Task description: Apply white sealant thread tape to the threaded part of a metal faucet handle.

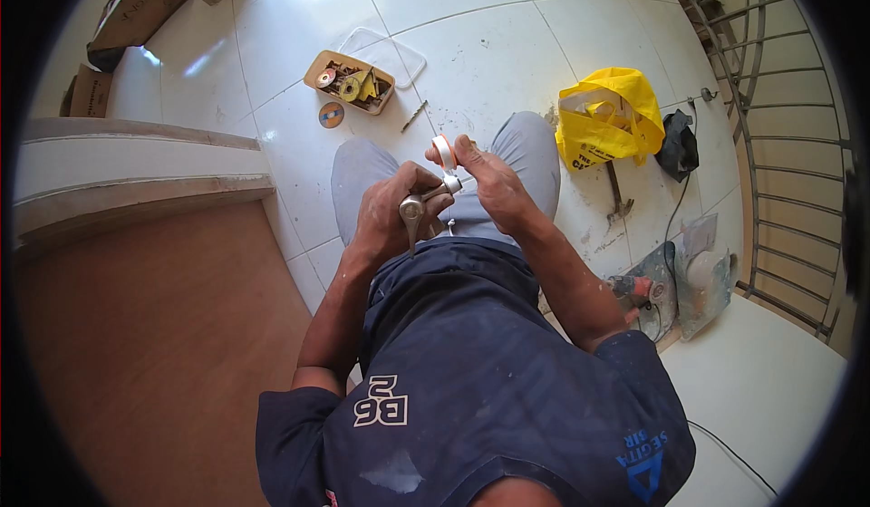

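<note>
My left hand [397,201] grips a metal tap [412,209] with a lever handle pointing back towards my body. The tap's threaded end [451,185] sticks out to the right and has white tape around it. A spool of white thread seal tape [444,152] with an orange rim is held between the thumb and fingers of my right hand [499,184]. The spool is just above the threaded end, and a short strip of tape seems to run between them. Both hands are above my lap, between my knees.
A tub [387,102] of screws and discs stands ahead, near its clear lid [411,58], a cutting disc [331,115] and a drill bit [414,116]. To the right are a yellow bag [635,116], a hammer [615,191], a power tool [639,288] and a metal grille [792,167].
</note>
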Available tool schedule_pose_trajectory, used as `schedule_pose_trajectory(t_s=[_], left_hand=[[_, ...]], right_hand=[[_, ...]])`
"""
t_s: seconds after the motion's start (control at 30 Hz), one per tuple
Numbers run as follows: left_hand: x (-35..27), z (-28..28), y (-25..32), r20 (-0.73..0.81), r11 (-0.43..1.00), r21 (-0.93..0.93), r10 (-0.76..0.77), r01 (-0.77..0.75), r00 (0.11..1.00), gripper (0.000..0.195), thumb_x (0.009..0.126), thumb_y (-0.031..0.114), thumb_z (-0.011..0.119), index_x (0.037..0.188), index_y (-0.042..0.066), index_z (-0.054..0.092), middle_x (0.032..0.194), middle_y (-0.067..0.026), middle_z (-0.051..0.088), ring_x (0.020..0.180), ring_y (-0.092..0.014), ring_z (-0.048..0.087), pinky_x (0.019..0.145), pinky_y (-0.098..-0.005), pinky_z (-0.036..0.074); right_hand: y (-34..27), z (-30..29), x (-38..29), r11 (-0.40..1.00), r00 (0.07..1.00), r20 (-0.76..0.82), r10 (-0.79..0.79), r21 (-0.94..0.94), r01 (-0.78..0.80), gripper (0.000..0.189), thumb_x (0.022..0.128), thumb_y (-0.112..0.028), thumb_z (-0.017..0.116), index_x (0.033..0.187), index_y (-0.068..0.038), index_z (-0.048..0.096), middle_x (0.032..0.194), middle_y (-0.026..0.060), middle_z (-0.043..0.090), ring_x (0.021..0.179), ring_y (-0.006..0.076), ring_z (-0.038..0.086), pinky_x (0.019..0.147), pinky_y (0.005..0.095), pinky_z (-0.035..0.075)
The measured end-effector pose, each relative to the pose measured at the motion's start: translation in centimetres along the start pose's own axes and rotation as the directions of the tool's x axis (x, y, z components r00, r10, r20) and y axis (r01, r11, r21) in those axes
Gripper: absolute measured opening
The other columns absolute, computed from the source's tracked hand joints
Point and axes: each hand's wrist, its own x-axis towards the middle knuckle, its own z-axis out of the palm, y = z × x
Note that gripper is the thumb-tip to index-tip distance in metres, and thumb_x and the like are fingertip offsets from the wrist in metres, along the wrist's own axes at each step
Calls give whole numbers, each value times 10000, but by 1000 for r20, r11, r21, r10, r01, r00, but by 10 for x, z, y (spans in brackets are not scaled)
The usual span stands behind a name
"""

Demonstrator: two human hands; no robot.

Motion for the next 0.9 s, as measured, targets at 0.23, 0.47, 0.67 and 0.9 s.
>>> schedule_pose_trajectory(t_s=[0.23, 0.47, 0.67, 0.9], left_hand=[[-1, -8, -4, 9, 999, -44, 10, -10, 1000, 341, 919, 141, 802, 1219, 24, 688, 877, -134, 770, 716, -213, 731, 642, -338, 559], [0, -4, -12, -86, 983, -178, -51, 35, 995, 333, 966, 160, 773, 1259, 20, 700, 920, -93, 758, 795, -119, 676, 711, -285, 548], [0, -1, -19, -98, 931, -354, -131, 88, 987, 362, 988, 166, 757, 1306, 16, 671, 915, -66, 725, 799, -97, 651, 700, -264, 533], [1, -2, -20, -90, 883, -458, -154, 97, 984, 376, 1007, 173, 736, 1328, -5, 652, 957, -76, 723, 806, -107, 666, 702, -256, 543]], right_hand=[[18, -18, 1, 972, 986, 153, 64, -233, -28, 746, 1109, -653, 270, 1126, -25, 672, 1012, 117, 630, 966, 217, 543, 952, 352, 406], [14, -19, -19, 778, 968, 219, -119, -585, 228, 586, 1140, -476, 314, 1100, 9, 641, 1062, 156, 595, 1081, 324, 540, 1026, 398, 397], [28, -15, -18, 562, 900, 195, -390, -724, 400, 311, 1100, -286, 516, 1093, -8, 655, 1057, 151, 618, 1078, 342, 556, 999, 417, 435], [8, -8, -24, 725, 978, -51, -200, -679, 113, 333, 1045, -336, 662, 1064, -4, 662, 1081, 149, 685, 1130, 304, 593, 996, 392, 467]])
